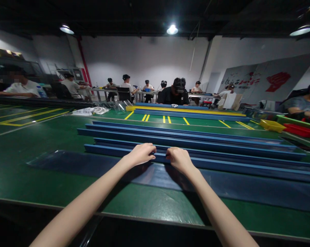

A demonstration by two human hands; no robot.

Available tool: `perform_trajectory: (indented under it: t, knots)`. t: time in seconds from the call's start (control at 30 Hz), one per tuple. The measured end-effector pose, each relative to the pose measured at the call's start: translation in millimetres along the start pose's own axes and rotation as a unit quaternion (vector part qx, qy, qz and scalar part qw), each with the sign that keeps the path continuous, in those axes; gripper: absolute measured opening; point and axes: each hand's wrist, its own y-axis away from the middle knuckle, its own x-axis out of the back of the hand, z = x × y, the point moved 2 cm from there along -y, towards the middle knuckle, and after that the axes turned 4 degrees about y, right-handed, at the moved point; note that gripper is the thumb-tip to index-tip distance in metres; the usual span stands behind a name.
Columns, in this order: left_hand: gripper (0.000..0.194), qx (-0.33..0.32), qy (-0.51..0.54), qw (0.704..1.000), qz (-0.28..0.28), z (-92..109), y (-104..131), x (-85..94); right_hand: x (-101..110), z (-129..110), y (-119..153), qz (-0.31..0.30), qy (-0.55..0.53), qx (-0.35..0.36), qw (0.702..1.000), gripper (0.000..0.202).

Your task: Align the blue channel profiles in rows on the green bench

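Both of my hands are at the nearer long blue channel [237, 165], which lies across the green table. My left hand [144, 153] has its fingers curled over the front wall of the channel. A short gap to the right, my right hand [178, 158] is bent over the same wall, fingers curled in. Whatever the fingertips pinch is too small to make out. In front of the channel lies a flat strip in clear film [88, 163], partly under my wrists. Behind it rests a second blue channel [124, 133].
Farther back on the green table [54, 133] lie a yellow rail [196, 110] and another blue rail [170, 113]. Clear plastic bags [89, 111] are at the back left. A yellow tray [272, 126] and a red tray [301, 130] stand at the right. Several people sit beyond.
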Motion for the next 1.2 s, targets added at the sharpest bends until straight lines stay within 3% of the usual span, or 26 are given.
perform_trajectory:
  t: [0.13, 0.27, 0.4, 0.57, 0.67, 0.77, 1.0, 1.2]
  knots:
    - [0.011, -0.012, -0.023, 1.000, 0.002, 11, -13, -8.4, -2, -10, -7, 0.012, -0.007, 0.019, 1.000, 0.015]
    - [0.012, -0.008, -0.052, 0.999, 0.002, 9, -13, -8.7, -1, -3, -4, 0.012, -0.041, 0.026, 0.999, 0.012]
    - [0.009, 0.000, -0.059, 0.998, 0.001, -1, -6, -4.2, 2, 25, 15, 0.002, -0.010, 0.018, 1.000, 0.014]
    - [0.007, 0.037, -0.069, 0.997, -0.009, -26, 7, 0.4, 8, 70, 45, -0.001, 0.023, -0.048, 0.999, 0.015]
    - [0.008, 0.047, -0.077, 0.996, -0.009, -34, 13, 3.1, 8, 80, 50, 0.010, 0.022, -0.062, 0.998, 0.017]
    - [0.009, 0.036, -0.082, 0.996, -0.014, -29, 13, 3.9, 4, 76, 45, 0.020, 0.038, -0.056, 0.997, 0.018]
    - [0.011, -0.035, -0.054, 0.998, 0.025, 9, -14, -10.2, -6, 50, 27, 0.059, 0.052, -0.023, 0.997, 0.014]
    - [0.006, -0.035, -0.072, 0.996, 0.027, 9, -23, -15.5, -6, 44, 20, 0.061, 0.010, -0.015, 0.998, 0.009]
